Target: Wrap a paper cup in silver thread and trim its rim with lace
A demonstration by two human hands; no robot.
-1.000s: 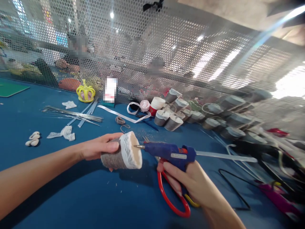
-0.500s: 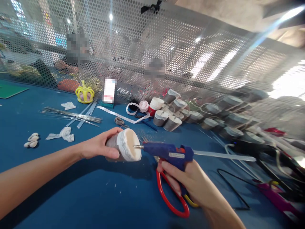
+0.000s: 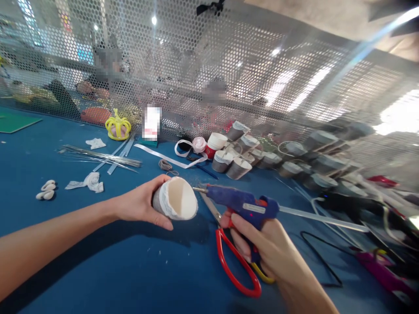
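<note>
My left hand [image 3: 140,203] is wrapped round a small grey cup [image 3: 180,198] with white lace at its rim, tilted so its pale inside faces right. My right hand [image 3: 258,240] grips a blue glue gun [image 3: 240,201] by its handle, and a clear glue stick [image 3: 324,219] sticks out of the back. The metal nozzle is just right of the cup's rim, apart from it. Red-handled scissors [image 3: 234,266] lie on the blue table under the glue gun, partly hidden by my right hand.
Many grey cups [image 3: 238,168] are piled at the right and back. White ribbon [image 3: 160,155], metal wires [image 3: 101,156], lace scraps [image 3: 93,181] and a yellow crown-shaped piece [image 3: 118,126] lie left and behind. A perforated metal screen [image 3: 183,61] stands at the back; people show blurred through it.
My left hand has turned the cup so more of its inside shows. The glue gun has moved right, its nozzle drawn back from over the cup's opening.
</note>
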